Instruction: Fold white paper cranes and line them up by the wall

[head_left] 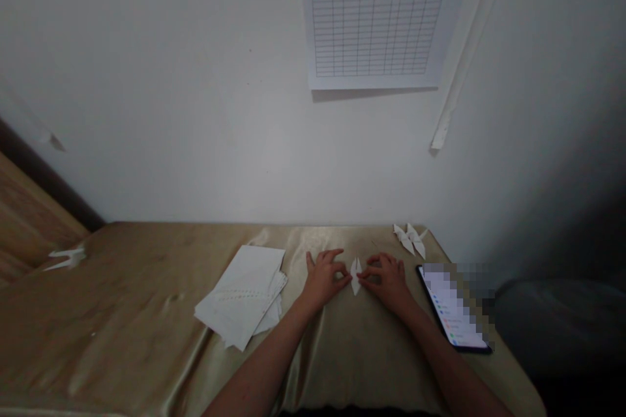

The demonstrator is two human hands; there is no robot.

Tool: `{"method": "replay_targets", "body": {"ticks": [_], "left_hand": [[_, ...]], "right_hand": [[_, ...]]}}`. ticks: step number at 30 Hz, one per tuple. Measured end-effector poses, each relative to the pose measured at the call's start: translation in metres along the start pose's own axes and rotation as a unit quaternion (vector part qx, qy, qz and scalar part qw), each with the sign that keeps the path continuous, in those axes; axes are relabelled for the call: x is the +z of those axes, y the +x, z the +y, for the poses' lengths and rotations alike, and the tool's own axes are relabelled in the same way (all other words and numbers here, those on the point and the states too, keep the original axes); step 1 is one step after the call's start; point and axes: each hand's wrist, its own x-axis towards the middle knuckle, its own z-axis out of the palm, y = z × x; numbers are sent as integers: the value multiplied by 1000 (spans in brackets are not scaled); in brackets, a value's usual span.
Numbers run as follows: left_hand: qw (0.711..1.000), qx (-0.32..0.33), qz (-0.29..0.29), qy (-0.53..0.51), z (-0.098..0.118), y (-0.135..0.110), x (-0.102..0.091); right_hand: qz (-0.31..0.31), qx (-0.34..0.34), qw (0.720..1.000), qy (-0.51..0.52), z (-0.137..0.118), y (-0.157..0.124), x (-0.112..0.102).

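A small folded white paper piece (356, 274) lies on the tan glossy tablecloth (147, 313) between my two hands. My left hand (325, 278) pinches its left edge with thumb and fingertips. My right hand (386, 279) pinches its right edge, fingers curled. Both forearms reach in from the bottom of the view. A stack of white paper sheets (244, 296) lies to the left of my left hand.
Folded white paper figures (411, 238) sit at the table's far right corner. A phone (452, 307) with a lit screen lies right of my right hand. Another folded paper piece (66, 257) rests at the far left. A printed grid sheet (376, 23) hangs on the white wall.
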Motion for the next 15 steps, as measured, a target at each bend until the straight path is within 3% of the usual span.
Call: {"method": "replay_targets", "body": {"ticks": [7,15], "left_hand": [[999,-42,8,4,-3,2,5],[998,-44,16,-35,-5,7,10]], "right_hand": [[-9,1,998,57,-6,4,3],[39,21,992,115,-8,4,4]]}}
